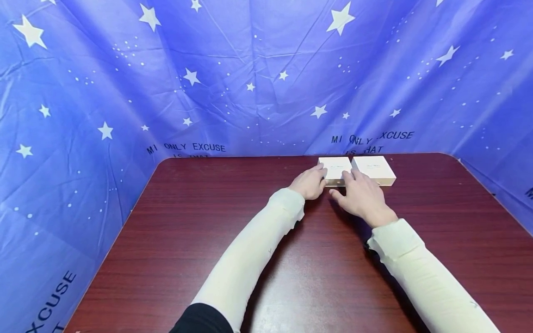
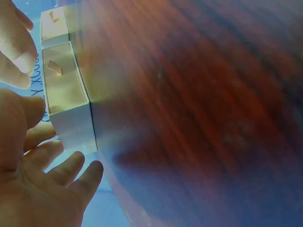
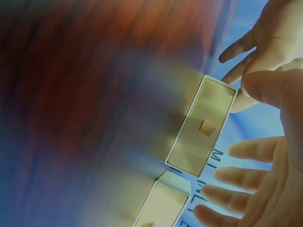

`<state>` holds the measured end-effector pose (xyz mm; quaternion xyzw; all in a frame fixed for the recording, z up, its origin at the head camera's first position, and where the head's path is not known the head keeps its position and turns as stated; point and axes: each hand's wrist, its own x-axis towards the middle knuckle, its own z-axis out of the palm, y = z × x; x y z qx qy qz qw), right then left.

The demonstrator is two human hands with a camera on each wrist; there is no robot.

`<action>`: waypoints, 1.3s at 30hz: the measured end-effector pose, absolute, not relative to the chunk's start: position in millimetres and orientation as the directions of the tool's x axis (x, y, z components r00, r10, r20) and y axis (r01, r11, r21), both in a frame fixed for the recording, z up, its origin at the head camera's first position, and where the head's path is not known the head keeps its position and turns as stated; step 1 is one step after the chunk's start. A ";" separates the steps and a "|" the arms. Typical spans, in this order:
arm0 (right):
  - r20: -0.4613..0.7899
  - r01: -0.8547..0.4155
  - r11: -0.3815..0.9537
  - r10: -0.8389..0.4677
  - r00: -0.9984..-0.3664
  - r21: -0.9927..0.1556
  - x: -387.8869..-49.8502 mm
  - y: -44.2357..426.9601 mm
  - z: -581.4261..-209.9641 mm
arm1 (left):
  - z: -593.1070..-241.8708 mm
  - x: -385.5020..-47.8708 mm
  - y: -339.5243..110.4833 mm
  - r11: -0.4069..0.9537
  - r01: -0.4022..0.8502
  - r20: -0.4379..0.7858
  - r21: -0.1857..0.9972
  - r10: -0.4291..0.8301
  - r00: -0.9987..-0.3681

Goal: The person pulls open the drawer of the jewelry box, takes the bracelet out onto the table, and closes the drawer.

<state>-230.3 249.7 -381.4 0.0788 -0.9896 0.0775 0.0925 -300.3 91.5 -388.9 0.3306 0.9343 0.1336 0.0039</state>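
Two small white drawer boxes stand side by side at the table's far edge, the left box (image 1: 336,165) and the right box (image 1: 374,168). Both have a gold-beige front with a small pull tab, seen on the left box (image 3: 191,146) in the right wrist view. My left hand (image 1: 310,182) is at the left box's left side, its fingers (image 2: 87,182) loosely spread beside the end wall; contact cannot be made out. My right hand (image 1: 364,194) reaches over the fronts near the gap between the boxes, fingers apart. Neither hand grips anything visibly.
The dark red wood-grain table (image 1: 200,231) spreads toward me and to both sides. A blue curtain (image 1: 250,92) with white stars and black lettering hangs right behind the far edge.
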 end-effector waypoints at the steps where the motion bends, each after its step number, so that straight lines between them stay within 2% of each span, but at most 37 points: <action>1: 0.194 -0.171 0.976 -0.143 -0.970 -0.136 -230.2 249.5 -381.8 | -389.0 -300.1 91.6 0.748 0.613 0.083 0.253 0.615 -0.784; 9: 0.149 -0.157 0.978 -0.136 -0.979 -0.138 -229.6 247.2 -382.5 | -388.6 -299.7 93.0 0.789 0.569 0.088 0.231 0.566 -0.820; 22: 0.119 -0.141 0.981 -0.125 -0.985 -0.136 -231.0 244.1 -382.2 | -389.9 -299.8 94.4 0.813 0.537 0.091 0.222 0.532 -0.842; 31: 0.120 -0.142 0.981 -0.127 -0.985 -0.132 -231.9 244.5 -382.8 | -389.0 -297.0 94.0 0.814 0.542 0.088 0.210 0.536 -0.840; 39: 0.137 -0.137 0.981 -0.119 -0.983 -0.138 -230.4 243.2 -381.4 | -387.4 -293.7 92.7 0.808 0.572 0.090 0.140 0.565 -0.820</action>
